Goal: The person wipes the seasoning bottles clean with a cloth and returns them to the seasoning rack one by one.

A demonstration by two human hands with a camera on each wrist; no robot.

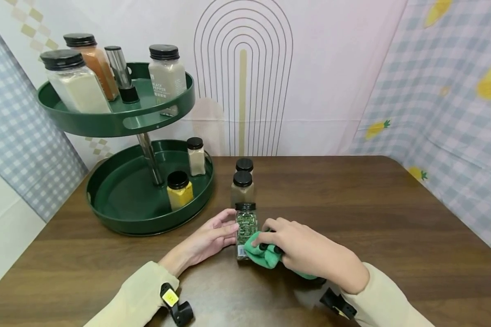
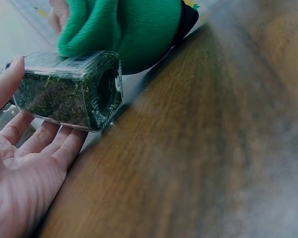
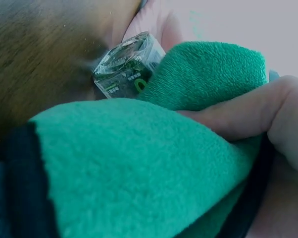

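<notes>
Brown wood-grain table (image 1: 372, 213): spreads to the right of the two-tier round green rack with a silver post (image 1: 118, 195).
Right hand (image 1: 298, 247): right of the rack and nearer the person, pinching a folded green fabric cloth with dark edging (image 1: 264, 257).
Left hand (image 1: 212, 238): just in front and right of the rack, its thumb and fingers gripping a clear square-sided jar of green herbs with a black lid (image 1: 245, 223).
Black-lidded jar of white contents (image 1: 82, 93): on the rack's upper tier, at the left.
Green cloth: right of the rack, against the herb jar.
Herb jar: right of the rack's lower tier and nearer the person; I cannot tell whether its base touches the table.
Small black-lidded jar of brownish contents (image 1: 242, 194): right of the rack, behind the herb jar.
Small black-lidded yellow jar (image 1: 181, 197): on the rack's lower tier, at the right.
</notes>
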